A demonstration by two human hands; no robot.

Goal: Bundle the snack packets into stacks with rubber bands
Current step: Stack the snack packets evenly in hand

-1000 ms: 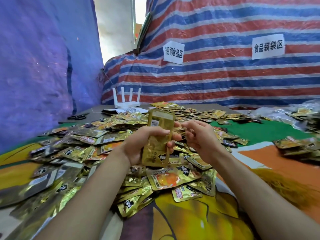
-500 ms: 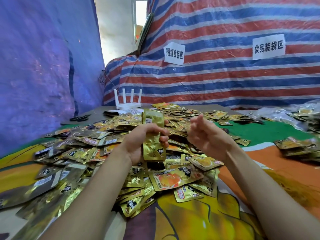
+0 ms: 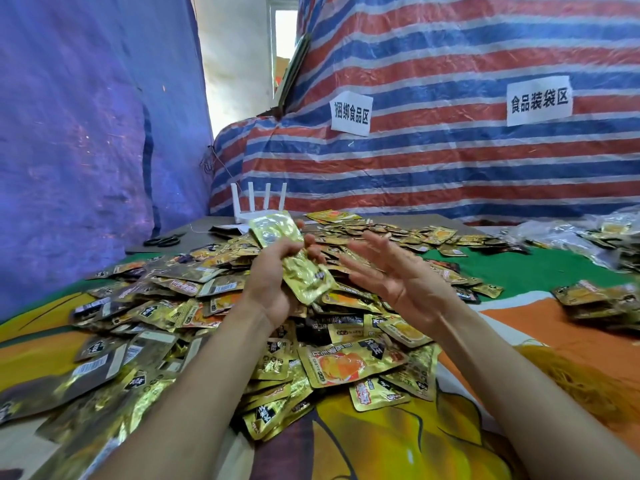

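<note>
I see a striped tarpaulin (image 3: 467,161) filling the upper right of the frame and a blue tarpaulin (image 3: 86,133) on the left. Across the lower half, a printed tablecloth (image 3: 398,445) carries a wide heap of gold snack packets (image 3: 194,306). At centre, the left hand (image 3: 273,289) grips a tilted stack of packets (image 3: 294,261), fingers curled round it. The right hand (image 3: 391,275) hovers just beside it, fingers spread, holding nothing. A white router (image 3: 258,209) and black scissors (image 3: 162,240) sit behind the heap.
</note>
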